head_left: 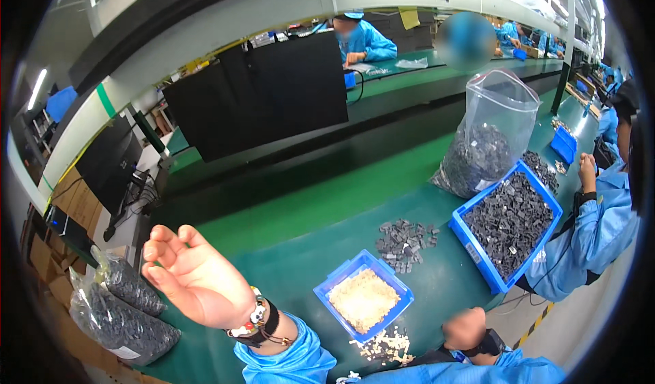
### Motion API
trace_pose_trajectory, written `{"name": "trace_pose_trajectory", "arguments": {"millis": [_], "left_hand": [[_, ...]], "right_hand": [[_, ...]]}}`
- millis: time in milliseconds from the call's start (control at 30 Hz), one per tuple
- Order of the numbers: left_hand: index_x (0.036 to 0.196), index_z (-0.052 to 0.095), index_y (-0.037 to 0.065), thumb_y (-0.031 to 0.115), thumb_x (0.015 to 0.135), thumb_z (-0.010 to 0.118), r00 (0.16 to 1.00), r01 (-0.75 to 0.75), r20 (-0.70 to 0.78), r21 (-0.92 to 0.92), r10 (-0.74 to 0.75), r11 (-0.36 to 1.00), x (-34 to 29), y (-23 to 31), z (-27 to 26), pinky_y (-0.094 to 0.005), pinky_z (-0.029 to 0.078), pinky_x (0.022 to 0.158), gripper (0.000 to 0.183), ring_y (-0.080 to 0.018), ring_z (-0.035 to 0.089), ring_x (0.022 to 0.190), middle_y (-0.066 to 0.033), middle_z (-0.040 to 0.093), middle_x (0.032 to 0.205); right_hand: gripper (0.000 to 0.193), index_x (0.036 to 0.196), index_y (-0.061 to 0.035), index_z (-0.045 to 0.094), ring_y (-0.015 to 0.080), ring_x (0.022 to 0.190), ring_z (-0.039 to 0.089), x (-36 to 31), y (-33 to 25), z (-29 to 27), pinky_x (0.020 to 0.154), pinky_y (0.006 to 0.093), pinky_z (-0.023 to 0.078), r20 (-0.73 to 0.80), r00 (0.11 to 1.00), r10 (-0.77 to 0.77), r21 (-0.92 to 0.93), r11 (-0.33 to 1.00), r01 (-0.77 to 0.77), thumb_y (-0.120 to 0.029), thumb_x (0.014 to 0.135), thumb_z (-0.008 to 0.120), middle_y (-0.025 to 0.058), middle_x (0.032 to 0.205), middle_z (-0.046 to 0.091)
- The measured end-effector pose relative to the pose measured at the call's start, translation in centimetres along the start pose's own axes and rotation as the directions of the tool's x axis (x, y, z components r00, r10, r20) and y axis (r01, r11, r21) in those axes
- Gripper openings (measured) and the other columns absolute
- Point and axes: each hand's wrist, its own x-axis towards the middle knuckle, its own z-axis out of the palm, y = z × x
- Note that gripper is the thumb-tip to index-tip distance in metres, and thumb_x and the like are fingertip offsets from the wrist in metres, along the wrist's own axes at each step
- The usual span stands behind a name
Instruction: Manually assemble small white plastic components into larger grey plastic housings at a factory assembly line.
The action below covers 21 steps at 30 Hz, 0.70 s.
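My left hand [196, 275] is raised over the left part of the bench, palm up. Its fingers are loosely bent and apart, and nothing shows in the palm. At the lower right, my right hand [465, 328] is blurred, so its fingers cannot be made out. Between the hands stands a small blue bin [407, 298] of cream-coloured small parts [364, 300]. Loose cream and black pieces [384, 348] lie in front of it, left of my right hand. Behind the bin is a loose pile of black plastic parts [404, 243].
To the right, a larger blue bin [471, 258] holds black parts, with a clear bag [486, 145] of black parts behind it. More filled bags [119, 316] stand at the far left. A dark monitor [263, 94] hangs ahead. A co-worker [593, 227] sits at the right.
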Motion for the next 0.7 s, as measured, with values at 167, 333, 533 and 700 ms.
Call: {"name": "trace_pose_trajectory", "arguments": {"millis": [167,333,533,700], "left_hand": [[0.100,0.066,0.011,0.015,0.098,0.052,0.999,0.020,0.027,0.091,-0.023,0.996,-0.5,-1.6,0.1,-0.0376,0.039,0.091,0.014,-0.0207,0.046,0.121,-0.0006,0.060,0.112],[0.100,0.066,0.011,0.012,0.097,0.052,1.000,-0.010,0.019,0.131,0.008,0.991,-0.6,-1.6,0.2,-0.0375,0.039,0.092,0.015,-0.0209,0.047,0.121,-0.0014,0.062,0.114],[0.096,0.063,0.012,0.010,0.098,0.050,1.000,0.015,-0.020,0.102,-0.013,0.995,-0.5,-1.3,0.0,-0.0374,0.039,0.091,0.013,-0.0211,0.048,0.120,-0.0023,0.062,0.114],[0.088,0.056,0.013,0.004,0.099,0.048,1.000,-0.013,-0.011,0.125,0.015,0.992,-0.6,-1.8,-0.3,-0.0372,0.039,0.088,0.016,-0.0208,0.049,0.119,-0.0014,0.061,0.112]], "right_hand": [[0.018,0.074,-0.0152,0.061,0.0203,0.061,0.045,-1.0,0.1,-0.4,0.059,0.0371,0.032,-0.014,1.000,0.012,-0.039,0.999,-0.012,-0.014,0.056,0.058,0.0004,0.072,0.050],[0.019,0.076,-0.0155,0.062,0.0203,0.061,0.045,-1.3,0.7,-0.3,0.059,0.0374,0.032,-0.001,1.000,0.005,-0.047,0.999,-0.006,-0.016,0.057,0.058,0.0003,0.072,0.051],[0.021,0.077,-0.0164,0.063,0.0201,0.062,0.045,-1.8,0.3,-0.4,0.059,0.0376,0.032,0.018,1.000,0.005,-0.045,0.999,-0.004,-0.017,0.056,0.058,-0.0003,0.073,0.052],[0.020,0.077,-0.0166,0.063,0.0199,0.062,0.046,-1.7,0.3,0.0,0.059,0.0377,0.033,0.030,0.999,0.020,-0.022,1.000,-0.019,-0.017,0.058,0.058,-0.0006,0.073,0.052]]}}
